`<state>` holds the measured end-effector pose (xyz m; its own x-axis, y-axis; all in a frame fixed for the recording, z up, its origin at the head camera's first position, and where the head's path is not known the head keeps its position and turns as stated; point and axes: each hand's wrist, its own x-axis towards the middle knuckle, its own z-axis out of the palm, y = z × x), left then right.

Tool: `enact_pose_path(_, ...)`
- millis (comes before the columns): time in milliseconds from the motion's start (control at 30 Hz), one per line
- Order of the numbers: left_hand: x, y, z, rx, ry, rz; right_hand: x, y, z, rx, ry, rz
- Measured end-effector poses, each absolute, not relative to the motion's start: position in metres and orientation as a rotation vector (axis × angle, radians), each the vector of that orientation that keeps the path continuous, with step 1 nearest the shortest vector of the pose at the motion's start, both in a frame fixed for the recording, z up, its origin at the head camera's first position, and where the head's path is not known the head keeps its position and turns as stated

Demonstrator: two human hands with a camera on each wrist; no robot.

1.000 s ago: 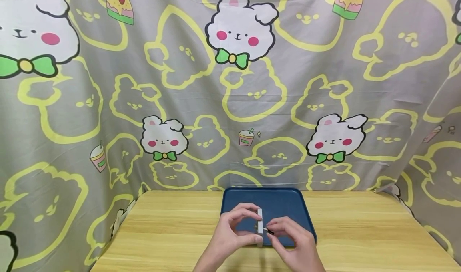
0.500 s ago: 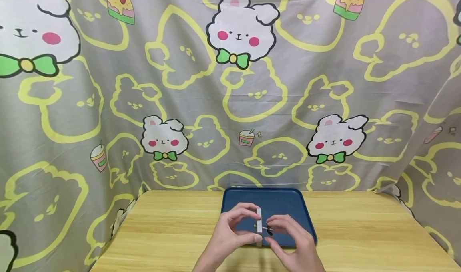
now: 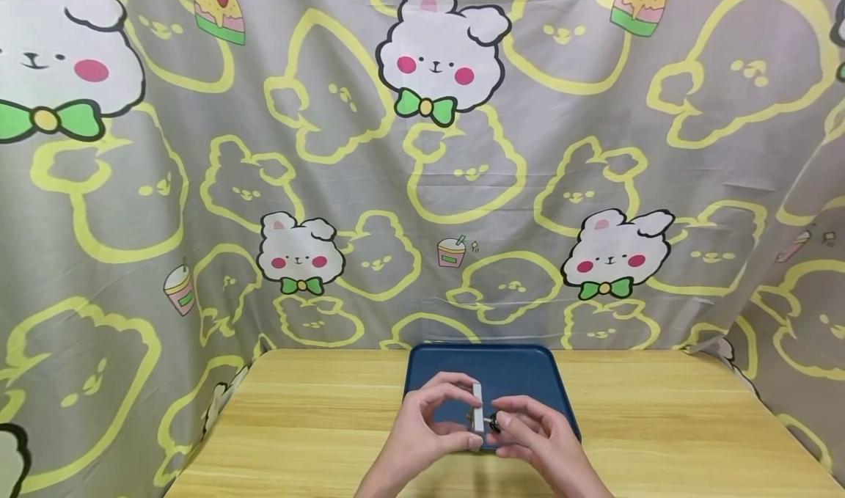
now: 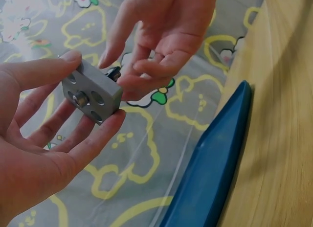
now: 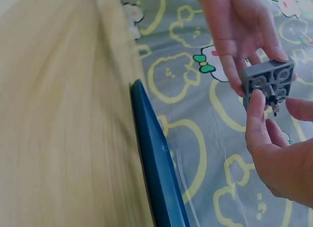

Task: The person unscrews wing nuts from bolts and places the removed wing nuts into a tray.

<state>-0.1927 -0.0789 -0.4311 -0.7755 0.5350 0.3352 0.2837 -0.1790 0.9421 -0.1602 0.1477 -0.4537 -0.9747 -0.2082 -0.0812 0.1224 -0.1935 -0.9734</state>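
Observation:
My left hand [image 3: 429, 421] grips a small grey square block [image 4: 93, 92] by its edges, thumb on one side and fingers on the other. Round holes pierce the block, and a metal screw [image 5: 274, 105] runs through its middle. In the head view a black knob [image 3: 494, 422] stands at the screw's right end. My right hand [image 3: 538, 432] is beside this knob, its thumb overlapping it in the head view. A gap shows between its other near fingertip and the screw in the right wrist view. The block is held upright over the tray.
A dark blue tray [image 3: 521, 366] lies on the wooden table [image 3: 317, 410], under and beyond both hands. A grey curtain [image 3: 370, 182] with rabbit prints hangs behind the table and along both sides.
The right hand's fingers have shifted about the black knob, parting from it and then bringing the thumb onto it. The left hand keeps holding the block in nearly the same place.

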Motion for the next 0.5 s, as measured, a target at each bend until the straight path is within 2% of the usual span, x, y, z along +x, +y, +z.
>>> enact_pose_path(500, -0.1905, -0.0755, -0.4321, 0.982, 1.908, 2.024, -0.161, 0.1545, -0.4582, -0.223, 1.662, -2.24)
